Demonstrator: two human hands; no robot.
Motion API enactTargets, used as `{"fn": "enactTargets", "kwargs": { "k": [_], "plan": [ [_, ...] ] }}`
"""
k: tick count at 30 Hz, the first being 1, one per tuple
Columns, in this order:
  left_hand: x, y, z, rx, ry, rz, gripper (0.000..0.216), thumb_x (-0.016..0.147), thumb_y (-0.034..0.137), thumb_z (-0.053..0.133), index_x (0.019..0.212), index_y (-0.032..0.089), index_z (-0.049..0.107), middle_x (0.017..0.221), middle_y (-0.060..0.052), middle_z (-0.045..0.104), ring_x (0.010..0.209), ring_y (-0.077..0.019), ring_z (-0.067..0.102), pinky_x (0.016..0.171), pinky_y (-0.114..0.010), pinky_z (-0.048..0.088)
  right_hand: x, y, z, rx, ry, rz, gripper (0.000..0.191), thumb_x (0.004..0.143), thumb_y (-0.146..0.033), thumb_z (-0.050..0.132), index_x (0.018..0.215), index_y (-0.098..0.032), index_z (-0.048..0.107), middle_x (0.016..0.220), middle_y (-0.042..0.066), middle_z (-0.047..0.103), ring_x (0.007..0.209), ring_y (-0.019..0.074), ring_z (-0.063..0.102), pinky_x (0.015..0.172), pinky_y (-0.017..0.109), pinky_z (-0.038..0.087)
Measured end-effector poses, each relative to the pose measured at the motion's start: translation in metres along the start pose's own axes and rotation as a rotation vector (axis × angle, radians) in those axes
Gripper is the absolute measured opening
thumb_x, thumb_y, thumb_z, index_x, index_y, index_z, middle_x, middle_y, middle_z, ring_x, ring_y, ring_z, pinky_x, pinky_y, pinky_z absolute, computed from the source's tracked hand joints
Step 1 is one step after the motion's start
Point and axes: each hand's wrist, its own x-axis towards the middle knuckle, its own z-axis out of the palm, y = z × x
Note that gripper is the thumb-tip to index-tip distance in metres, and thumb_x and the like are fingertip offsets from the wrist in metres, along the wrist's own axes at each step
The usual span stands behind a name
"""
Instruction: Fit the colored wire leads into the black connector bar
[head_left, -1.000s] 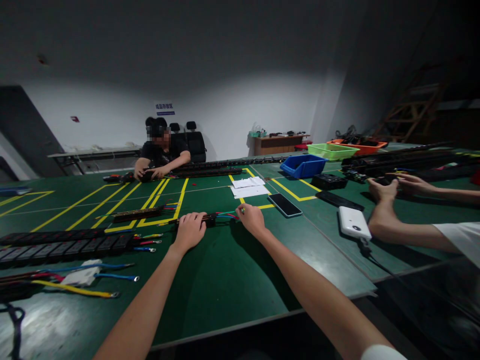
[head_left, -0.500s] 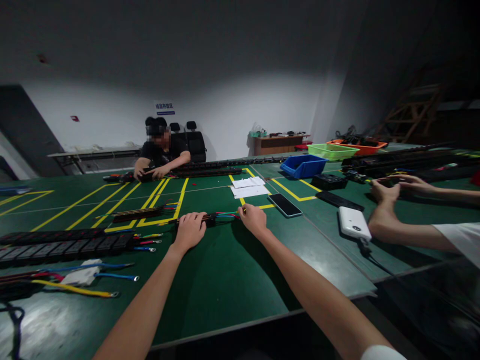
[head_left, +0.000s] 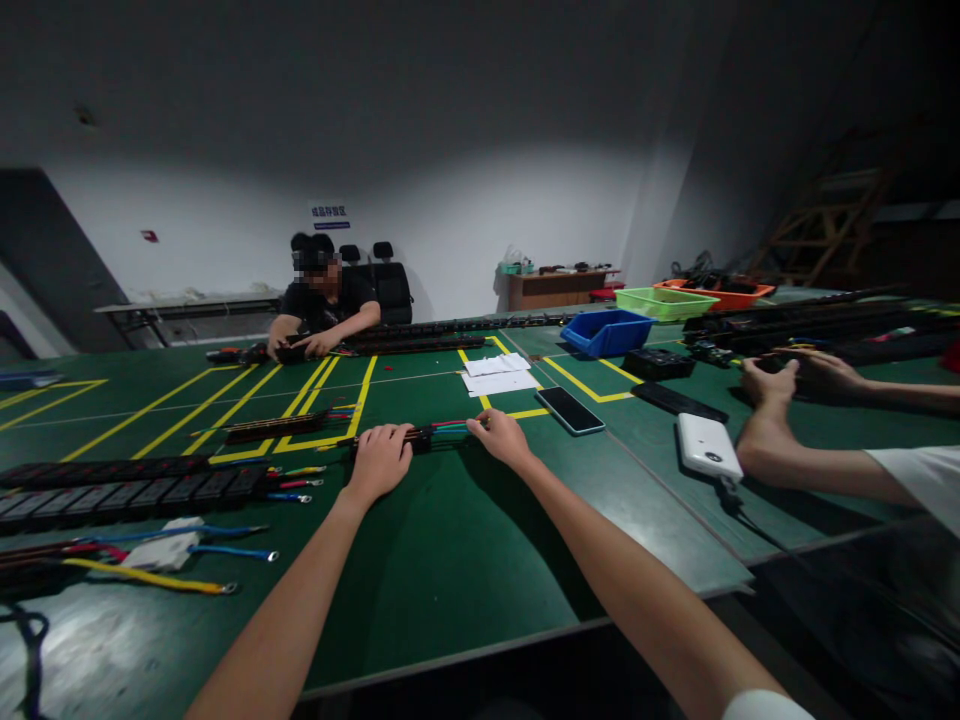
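The left hand [head_left: 381, 462] holds down a slim black strip with coppery lines [head_left: 421, 439] on the green surface [head_left: 427, 570]; the right hand [head_left: 504, 437] pinches the thin red, green and blue wires [head_left: 450, 428] leaving its end. Between the hands the wires seem gathered and straightened; whether their hidden tips are finished, I cannot tell.

sign [head_left: 328, 211] on back wall [head_left: 465, 210]; apparently "成品存放区"; blue strip [head_left: 332, 226] beneath; too small to read
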Motion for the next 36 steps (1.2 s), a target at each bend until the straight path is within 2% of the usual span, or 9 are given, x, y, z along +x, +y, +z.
{"fn": "enactTargets", "kwargs": {
  "k": [3,6,10,13,17,24,36],
  "plan": [
    [0.000,0.000,0.001,-0.009,-0.003,0.000,0.045,0.100,0.037,0.037,0.133,0.020,0.063,0.127,-0.012,0.069,0.121,-0.0296,0.060,0.110,-0.054,0.041,0.000,0.000,0.001,0.027,0.021,-0.012,0.037,0.099,-0.050,0.055,0.112,-0.019,0.069,0.103,0.009,0.074,0.093,0.0212,0.067,0.070,0.026,0.042],
    [0.000,-0.001,0.001,-0.004,0.005,0.000,0.044,0.100,0.037,0.038,0.132,0.021,0.063,0.126,-0.012,0.069,0.120,-0.0297,0.061,0.110,-0.054,0.041,-0.002,-0.002,-0.001,0.009,0.031,0.057,0.042,0.098,-0.054,0.052,0.113,-0.019,0.069,0.104,0.010,0.074,0.093,0.0232,0.068,0.072,0.028,0.043],
    [0.000,0.000,0.000,-0.003,0.001,0.003,0.043,0.100,0.037,0.038,0.132,0.021,0.063,0.126,-0.012,0.069,0.120,-0.0294,0.060,0.110,-0.053,0.041,-0.002,-0.002,-0.006,-0.038,0.010,0.158,0.050,0.099,-0.059,0.045,0.098,-0.019,0.074,0.099,0.013,0.075,0.090,0.0259,0.069,0.070,0.030,0.043],
    [0.000,0.001,-0.002,0.014,-0.003,0.004,0.044,0.100,0.037,0.037,0.131,0.020,0.063,0.125,-0.012,0.069,0.118,-0.0296,0.060,0.109,-0.053,0.041,0.002,0.002,-0.004,0.015,-0.005,0.118,0.043,0.099,-0.052,0.050,0.091,-0.018,0.075,0.091,0.010,0.075,0.082,0.0216,0.068,0.066,0.027,0.040],
    [0.000,0.001,-0.002,0.028,0.009,0.010,0.043,0.100,0.037,0.038,0.131,0.020,0.063,0.124,-0.013,0.069,0.117,-0.0296,0.061,0.108,-0.052,0.042,0.007,0.007,0.002,0.084,0.059,0.068,0.034,0.097,-0.045,0.056,0.092,-0.017,0.074,0.086,0.007,0.074,0.077,0.0180,0.066,0.064,0.024,0.038],
    [0.000,-0.001,0.001,0.009,0.010,0.015,0.044,0.100,0.038,0.038,0.131,0.020,0.063,0.125,-0.012,0.069,0.118,-0.0289,0.061,0.109,-0.052,0.042,0.004,0.004,-0.001,0.122,0.041,0.076,0.045,0.104,-0.045,0.043,0.090,-0.015,0.073,0.083,0.008,0.074,0.072,0.0166,0.064,0.062,0.024,0.036],
    [0.000,-0.003,0.003,0.005,0.005,0.007,0.045,0.100,0.038,0.038,0.133,0.021,0.063,0.126,-0.013,0.069,0.119,-0.0295,0.060,0.109,-0.053,0.041,0.001,-0.001,-0.006,0.112,0.007,0.096,0.040,0.104,-0.039,0.043,0.092,-0.016,0.073,0.085,0.008,0.074,0.075,0.0177,0.065,0.064,0.025,0.038]
  ]
}}
